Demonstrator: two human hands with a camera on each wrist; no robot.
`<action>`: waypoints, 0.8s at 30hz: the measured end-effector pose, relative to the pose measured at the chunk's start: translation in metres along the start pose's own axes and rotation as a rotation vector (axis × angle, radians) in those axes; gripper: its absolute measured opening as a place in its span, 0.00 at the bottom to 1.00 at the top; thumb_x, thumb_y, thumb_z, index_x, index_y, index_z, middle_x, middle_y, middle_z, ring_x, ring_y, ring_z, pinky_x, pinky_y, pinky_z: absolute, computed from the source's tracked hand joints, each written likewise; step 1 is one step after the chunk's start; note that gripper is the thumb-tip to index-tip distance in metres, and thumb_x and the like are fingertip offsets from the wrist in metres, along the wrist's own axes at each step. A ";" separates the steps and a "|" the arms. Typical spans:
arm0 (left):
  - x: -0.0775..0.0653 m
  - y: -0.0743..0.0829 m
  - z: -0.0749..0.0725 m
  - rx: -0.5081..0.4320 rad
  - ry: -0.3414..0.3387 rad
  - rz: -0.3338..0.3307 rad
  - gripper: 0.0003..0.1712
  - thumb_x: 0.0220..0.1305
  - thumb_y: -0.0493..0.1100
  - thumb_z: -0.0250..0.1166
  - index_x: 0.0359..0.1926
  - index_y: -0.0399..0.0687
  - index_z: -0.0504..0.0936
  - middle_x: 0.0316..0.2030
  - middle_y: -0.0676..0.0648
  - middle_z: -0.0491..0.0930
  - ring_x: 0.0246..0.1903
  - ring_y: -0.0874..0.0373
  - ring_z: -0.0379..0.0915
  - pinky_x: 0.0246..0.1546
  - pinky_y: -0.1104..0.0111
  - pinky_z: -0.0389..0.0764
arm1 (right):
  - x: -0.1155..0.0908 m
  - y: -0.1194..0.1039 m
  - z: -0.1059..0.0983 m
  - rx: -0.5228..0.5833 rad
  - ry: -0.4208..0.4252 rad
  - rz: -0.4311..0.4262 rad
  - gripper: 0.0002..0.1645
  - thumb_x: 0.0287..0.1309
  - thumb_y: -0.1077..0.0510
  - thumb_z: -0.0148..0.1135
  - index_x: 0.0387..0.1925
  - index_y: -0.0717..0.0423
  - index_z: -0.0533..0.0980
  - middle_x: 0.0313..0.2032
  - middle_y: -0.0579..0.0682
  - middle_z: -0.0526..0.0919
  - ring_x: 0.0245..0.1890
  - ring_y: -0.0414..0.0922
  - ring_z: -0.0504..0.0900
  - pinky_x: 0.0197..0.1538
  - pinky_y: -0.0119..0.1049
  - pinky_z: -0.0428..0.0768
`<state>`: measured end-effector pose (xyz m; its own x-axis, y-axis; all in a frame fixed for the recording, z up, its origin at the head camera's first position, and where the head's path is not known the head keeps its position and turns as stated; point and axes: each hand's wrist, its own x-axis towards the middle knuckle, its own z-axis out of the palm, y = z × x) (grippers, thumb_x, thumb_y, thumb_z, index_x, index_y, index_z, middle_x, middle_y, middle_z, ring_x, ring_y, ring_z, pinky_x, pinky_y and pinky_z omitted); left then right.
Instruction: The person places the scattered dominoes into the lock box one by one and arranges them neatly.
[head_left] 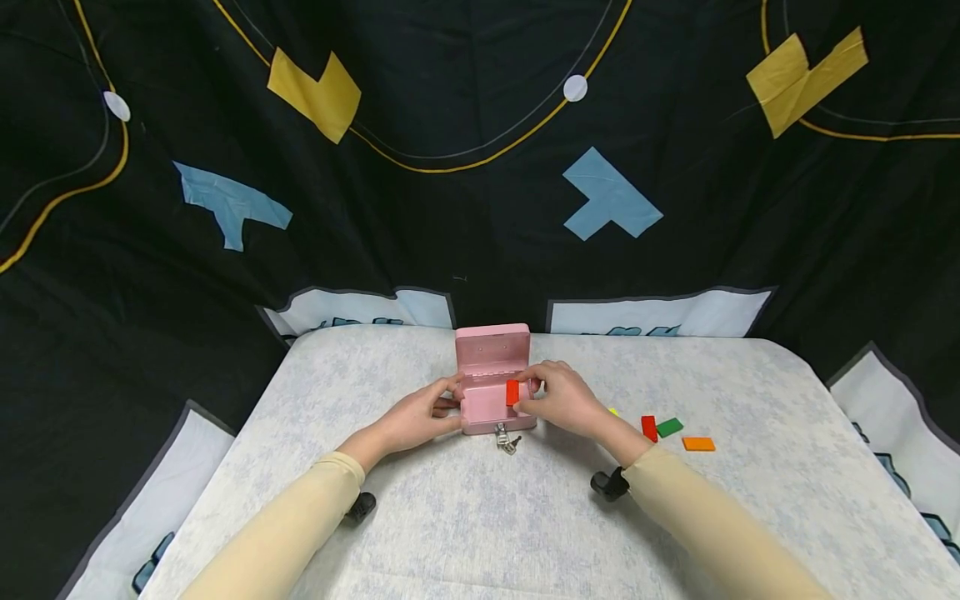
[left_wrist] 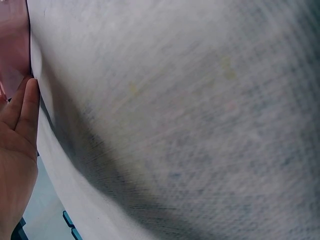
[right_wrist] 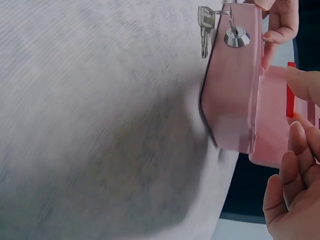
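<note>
A small pink metal cash box (head_left: 497, 421) stands on the table with its lid (head_left: 492, 346) raised. Keys (right_wrist: 205, 30) hang from the lock on its front. My left hand (head_left: 414, 421) holds the box by its left side, thumb near the front corner. Between the thumb and fingers of my right hand (head_left: 564, 402) is a thin red domino (head_left: 512, 392), pinched upright over the box's opening. The right wrist view shows that red domino (right_wrist: 290, 90) edge-on. In the left wrist view only part of the left hand (left_wrist: 17, 145) appears, by the box's edge.
To the right of my right forearm lie another red domino (head_left: 649, 428), a green one (head_left: 670, 427) and an orange one (head_left: 699, 444). A yellow piece (head_left: 613, 412) is mostly hidden behind that forearm. A pale patterned cloth (head_left: 465, 517) covers the table; a dark curtain hangs behind.
</note>
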<state>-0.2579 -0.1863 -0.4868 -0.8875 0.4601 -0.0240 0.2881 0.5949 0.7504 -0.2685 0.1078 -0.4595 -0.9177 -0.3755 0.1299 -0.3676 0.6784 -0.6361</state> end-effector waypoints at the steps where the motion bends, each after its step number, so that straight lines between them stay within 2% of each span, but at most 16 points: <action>1: 0.000 0.000 0.000 0.000 0.000 -0.002 0.19 0.68 0.51 0.71 0.53 0.56 0.74 0.78 0.57 0.56 0.60 0.57 0.77 0.60 0.63 0.79 | 0.002 -0.001 0.001 -0.005 0.001 -0.008 0.20 0.52 0.52 0.77 0.47 0.50 0.83 0.34 0.48 0.78 0.39 0.46 0.72 0.37 0.39 0.73; 5: 0.001 0.000 0.000 0.001 -0.001 -0.015 0.19 0.67 0.52 0.71 0.53 0.57 0.74 0.77 0.58 0.57 0.60 0.58 0.77 0.60 0.62 0.79 | 0.009 -0.006 0.006 -0.006 0.003 -0.021 0.20 0.51 0.52 0.77 0.46 0.50 0.83 0.31 0.45 0.76 0.37 0.44 0.71 0.35 0.38 0.71; 9: 0.001 0.001 0.000 -0.007 -0.003 -0.017 0.20 0.68 0.51 0.71 0.54 0.55 0.74 0.78 0.57 0.57 0.60 0.57 0.77 0.61 0.62 0.78 | 0.014 -0.009 0.012 0.026 -0.013 -0.007 0.21 0.52 0.52 0.78 0.47 0.50 0.83 0.31 0.46 0.76 0.39 0.44 0.72 0.36 0.39 0.72; 13: 0.001 0.002 0.001 -0.010 -0.003 -0.013 0.20 0.67 0.51 0.71 0.53 0.56 0.73 0.78 0.57 0.56 0.59 0.57 0.77 0.60 0.62 0.79 | 0.020 -0.011 0.018 0.043 -0.027 -0.001 0.24 0.52 0.52 0.78 0.51 0.51 0.84 0.36 0.44 0.79 0.41 0.44 0.73 0.40 0.39 0.75; 18: 0.000 0.002 0.001 -0.010 -0.001 -0.010 0.18 0.68 0.50 0.71 0.53 0.57 0.73 0.77 0.56 0.57 0.59 0.56 0.77 0.55 0.63 0.82 | 0.027 -0.015 0.024 0.047 -0.048 -0.007 0.24 0.52 0.52 0.79 0.51 0.52 0.84 0.42 0.43 0.82 0.43 0.44 0.74 0.44 0.39 0.77; 20: 0.000 0.002 0.000 -0.010 -0.001 -0.011 0.18 0.68 0.50 0.70 0.53 0.57 0.73 0.77 0.56 0.57 0.60 0.56 0.77 0.55 0.63 0.82 | 0.030 -0.017 0.027 0.051 -0.063 -0.010 0.23 0.52 0.53 0.79 0.50 0.52 0.84 0.42 0.43 0.82 0.41 0.43 0.75 0.42 0.38 0.78; 24: 0.000 0.001 0.001 -0.013 -0.002 -0.008 0.17 0.69 0.48 0.70 0.53 0.57 0.73 0.77 0.57 0.57 0.60 0.55 0.77 0.56 0.62 0.82 | 0.036 -0.020 0.033 0.027 -0.085 -0.040 0.20 0.52 0.53 0.79 0.47 0.53 0.85 0.32 0.44 0.79 0.33 0.42 0.74 0.34 0.35 0.74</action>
<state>-0.2571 -0.1854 -0.4863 -0.8890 0.4568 -0.0316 0.2761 0.5900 0.7587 -0.2886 0.0599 -0.4668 -0.8856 -0.4554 0.0914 -0.3989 0.6449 -0.6519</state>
